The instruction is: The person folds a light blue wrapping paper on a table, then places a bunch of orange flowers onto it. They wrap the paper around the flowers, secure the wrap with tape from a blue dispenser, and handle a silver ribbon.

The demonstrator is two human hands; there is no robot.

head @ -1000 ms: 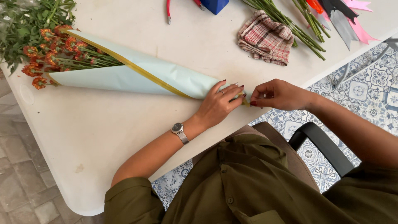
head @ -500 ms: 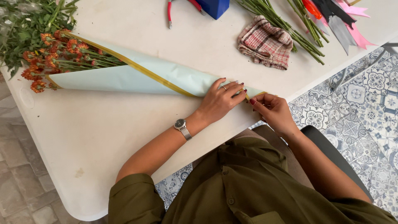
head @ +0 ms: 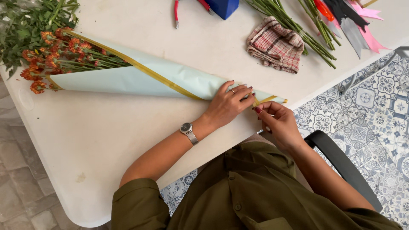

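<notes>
Pale blue wrap (head: 140,79) edged in gold, orange blooms (head: 51,55), a red-checked cloth (head: 276,50), pink ribbons (head: 368,30), on a white counter (head: 106,136); blue-patterned floor tiles (head: 383,102).

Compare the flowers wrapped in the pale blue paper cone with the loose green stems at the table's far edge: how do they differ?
The orange flowers in the pale blue paper cone are bundled and show blooms; the loose green stems lie bare and unwrapped, showing no blooms. The left hand presses the cone's narrow end and the right hand pinches its tip; no hand touches the stems. Both lie on the white table.
</notes>
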